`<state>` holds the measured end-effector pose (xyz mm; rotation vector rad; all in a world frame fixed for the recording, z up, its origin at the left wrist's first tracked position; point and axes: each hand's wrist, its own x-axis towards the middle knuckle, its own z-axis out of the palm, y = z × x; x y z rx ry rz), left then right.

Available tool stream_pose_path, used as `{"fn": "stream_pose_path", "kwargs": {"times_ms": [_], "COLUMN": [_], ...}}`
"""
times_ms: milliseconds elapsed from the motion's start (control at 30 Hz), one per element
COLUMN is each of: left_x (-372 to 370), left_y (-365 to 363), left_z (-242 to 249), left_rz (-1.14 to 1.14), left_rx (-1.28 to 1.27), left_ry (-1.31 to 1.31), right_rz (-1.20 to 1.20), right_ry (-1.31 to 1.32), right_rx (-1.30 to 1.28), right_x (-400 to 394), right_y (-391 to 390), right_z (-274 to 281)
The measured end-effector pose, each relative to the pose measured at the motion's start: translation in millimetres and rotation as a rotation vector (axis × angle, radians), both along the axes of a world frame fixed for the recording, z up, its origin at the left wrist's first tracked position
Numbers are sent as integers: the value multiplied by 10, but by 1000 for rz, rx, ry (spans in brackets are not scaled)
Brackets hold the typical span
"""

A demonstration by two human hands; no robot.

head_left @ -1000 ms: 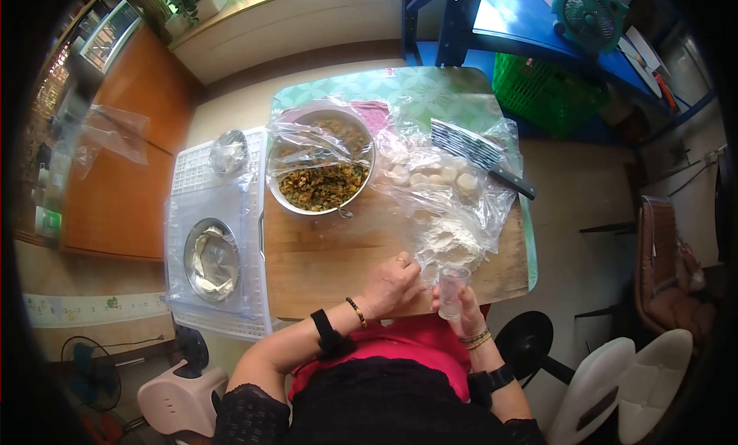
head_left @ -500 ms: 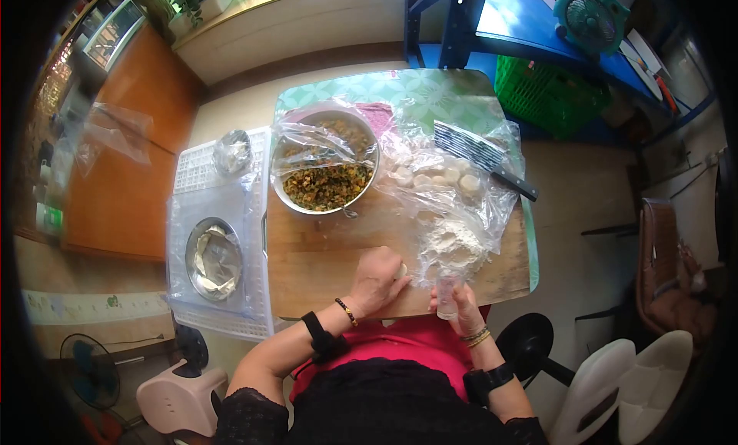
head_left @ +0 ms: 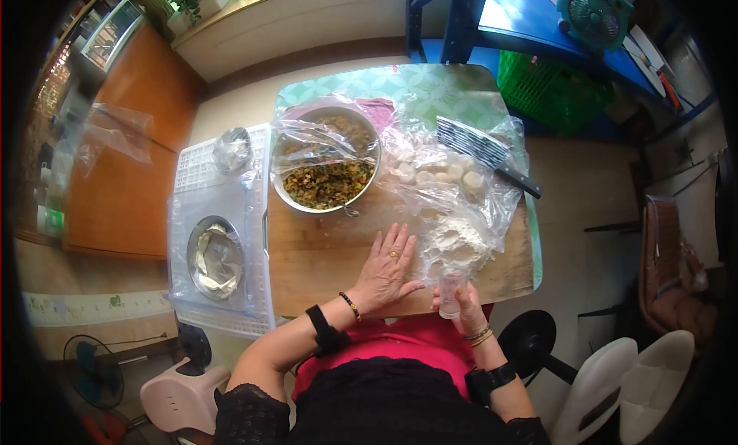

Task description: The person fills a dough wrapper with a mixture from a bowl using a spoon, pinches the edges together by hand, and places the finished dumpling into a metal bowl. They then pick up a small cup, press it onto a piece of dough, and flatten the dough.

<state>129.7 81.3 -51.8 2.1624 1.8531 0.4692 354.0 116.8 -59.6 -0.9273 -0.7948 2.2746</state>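
While the left hand (head_left: 390,267) lies flat with fingers spread, palm down on the wooden board (head_left: 323,249), the right hand (head_left: 461,303) keeps a clenched grip around a small clear glass (head_left: 450,291) at the board's near edge, just beside the flour pile (head_left: 455,239). A bowl of filling (head_left: 326,168) sits beyond.

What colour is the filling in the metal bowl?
Mixed green, brown and orange filling in the metal bowl; head view.
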Motion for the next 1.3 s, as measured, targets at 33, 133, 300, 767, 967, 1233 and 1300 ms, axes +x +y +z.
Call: {"fn": "stream_pose_path", "kwargs": {"times_ms": [33, 133, 300, 767, 967, 1233, 1300], "left_x": [9, -6, -75, -94, -112, -67, -5], "left_y": [4, -13, 25, 406, 419, 489, 466], "left_z": [-37, -87, 105, -186, -160, -74, -163], "left_rz": [-3, -16, -27, 294, 306, 358, 343], "left_rx": [-5, -22, -100, 102, 59, -59, 23], "left_ry": [-5, 89, -80, -49, -35, -145, -21], "right_rz": [-3, 8, 30, 65, 86, 92, 96], "right_ry": [-5, 26, -3, 13, 25, 5, -8], "right_rx": [-5, 8, 16, -59, -61, -43, -30], "right_x": [7, -12, 14, 8, 14, -15, 7], "right_y": [5, -7, 0, 29, 43, 70, 60], "right_z": [4, 8, -22, 40, 2, 65, 47]}}
